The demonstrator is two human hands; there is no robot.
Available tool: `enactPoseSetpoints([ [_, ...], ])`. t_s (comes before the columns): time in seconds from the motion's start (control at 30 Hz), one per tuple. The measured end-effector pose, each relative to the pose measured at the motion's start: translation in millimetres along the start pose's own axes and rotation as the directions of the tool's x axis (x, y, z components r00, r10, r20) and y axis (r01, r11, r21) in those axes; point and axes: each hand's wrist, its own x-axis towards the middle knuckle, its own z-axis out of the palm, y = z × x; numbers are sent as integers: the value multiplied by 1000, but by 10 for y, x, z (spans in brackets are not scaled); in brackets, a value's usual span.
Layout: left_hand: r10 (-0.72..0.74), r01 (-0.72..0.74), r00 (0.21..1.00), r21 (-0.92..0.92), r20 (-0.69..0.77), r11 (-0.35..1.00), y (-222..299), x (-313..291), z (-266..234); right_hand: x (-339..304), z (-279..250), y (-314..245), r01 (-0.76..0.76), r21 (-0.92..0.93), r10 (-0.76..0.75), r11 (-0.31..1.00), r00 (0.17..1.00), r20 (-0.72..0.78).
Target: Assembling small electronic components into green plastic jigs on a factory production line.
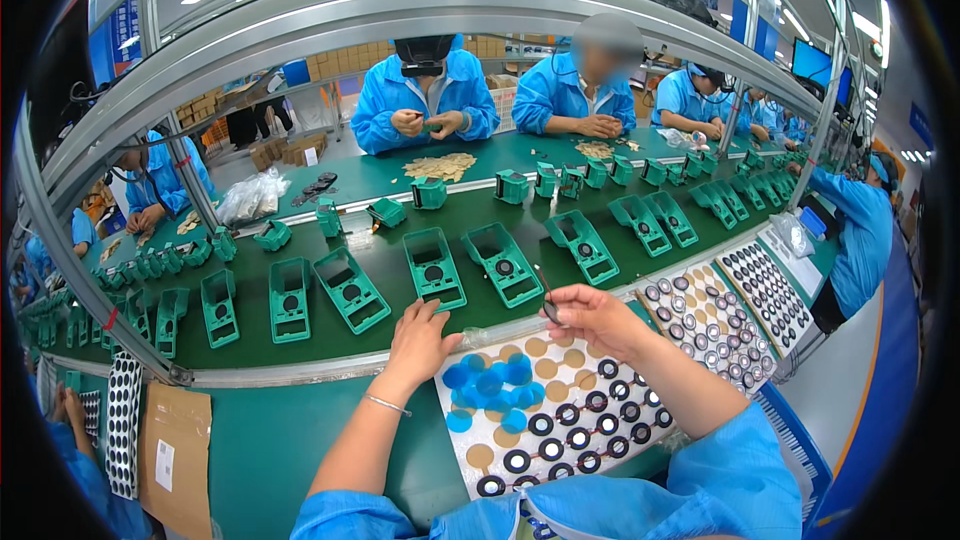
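Observation:
My right hand [598,320] pinches a small dark disc [551,311] between thumb and fingers, above the belt's near edge. A thin lead or strip rises from the disc. My left hand [420,342] holds nothing; its fingers are spread at the near edge, by the lower end of a green plastic housing [434,268]. Below my hands lies a white sheet [462,448] with rows of black ring-shaped discs [578,438], some with red wires. Tan round stickers [480,457] and loose blue translucent circles [490,383] lie on it too.
Green housings [290,300] line the dark green conveyor belt [395,240], with smaller green parts [429,193] behind. More disc sheets [705,325] are at right, cardboard [175,455] at left. A metal frame [420,5] crosses overhead. Co-workers in blue [424,100] sit opposite.

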Motion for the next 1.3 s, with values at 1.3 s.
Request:
enactPoseSetpoints([
  [1.3,207,-189,962,-112,177,976,-248,-61,206,1920,283,953,503,-778,-407,-377,665,627],
])
